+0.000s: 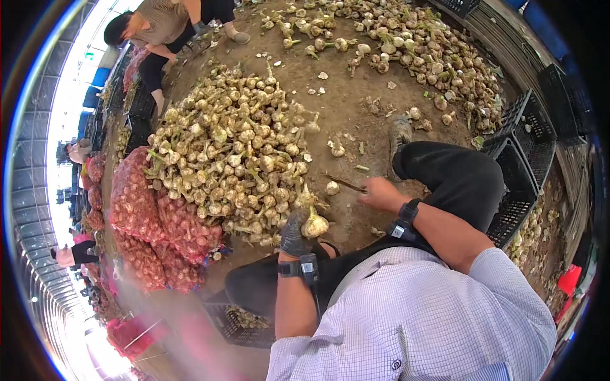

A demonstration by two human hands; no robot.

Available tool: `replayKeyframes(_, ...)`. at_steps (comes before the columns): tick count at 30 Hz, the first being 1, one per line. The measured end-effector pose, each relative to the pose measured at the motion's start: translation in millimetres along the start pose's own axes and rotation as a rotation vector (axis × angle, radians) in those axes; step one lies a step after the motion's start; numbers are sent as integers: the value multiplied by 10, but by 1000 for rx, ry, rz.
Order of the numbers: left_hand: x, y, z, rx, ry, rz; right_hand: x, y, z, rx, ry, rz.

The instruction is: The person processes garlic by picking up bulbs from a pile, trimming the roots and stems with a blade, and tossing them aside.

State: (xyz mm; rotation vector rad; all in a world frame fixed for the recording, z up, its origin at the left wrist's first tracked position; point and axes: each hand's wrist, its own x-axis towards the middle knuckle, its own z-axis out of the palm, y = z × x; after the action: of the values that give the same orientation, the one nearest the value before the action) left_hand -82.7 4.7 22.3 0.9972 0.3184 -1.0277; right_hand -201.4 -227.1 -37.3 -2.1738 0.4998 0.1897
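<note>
In a dark glove, my left hand (295,235) is closed around a garlic bulb (315,226), whose stem points up toward the pile. My bare right hand (381,194) grips a knife (346,183), its thin blade pointing left, apart from the held bulb. Below the blade a loose garlic bulb (332,188) lies on the dirt floor. A large heap of garlic with stems (235,146) rises just beyond my left hand.
Full red mesh sacks (136,197) lean against the heap's left side. Black crates stand at my right (513,181) and by my left leg (238,330). More garlic (438,57) covers the floor at upper right. Another person (162,32) bends over at upper left.
</note>
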Motion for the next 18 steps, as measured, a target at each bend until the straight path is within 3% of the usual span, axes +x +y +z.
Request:
replayKeyframes(5, 155, -169, -116, -170, -137, -134, -4, -204, -47, 220, -58, -130)
replayKeyframes(8, 242, -121, -122, -96, -63, -157, -34, -286, -31, 189, 42, -165)
replayKeyframes(9, 268, -28, 64, -102, 166, -207, -23, -212, 34, 162, 44, -70)
replayKeyframes(11, 759, 10, 0, -140, 25, 7, 46, 28, 189, 101, 53, 118)
replayKeyframes(13, 876, 497, 727, 534, -197, 440, 83, 158, 212, 53, -25, 211)
replayKeyframes(14, 1048, 638, 924, 701, -205, 548, 82, 195, 224, 24, -65, 264)
replayKeyframes(16, 1263, 743, 955, 801, -49, 554, 44, 200, 256, 59, -26, 241)
replayKeyframes(18, 1674, 762, 770, 670, 240, 338, 52, 207, 204, 48, 0, 228)
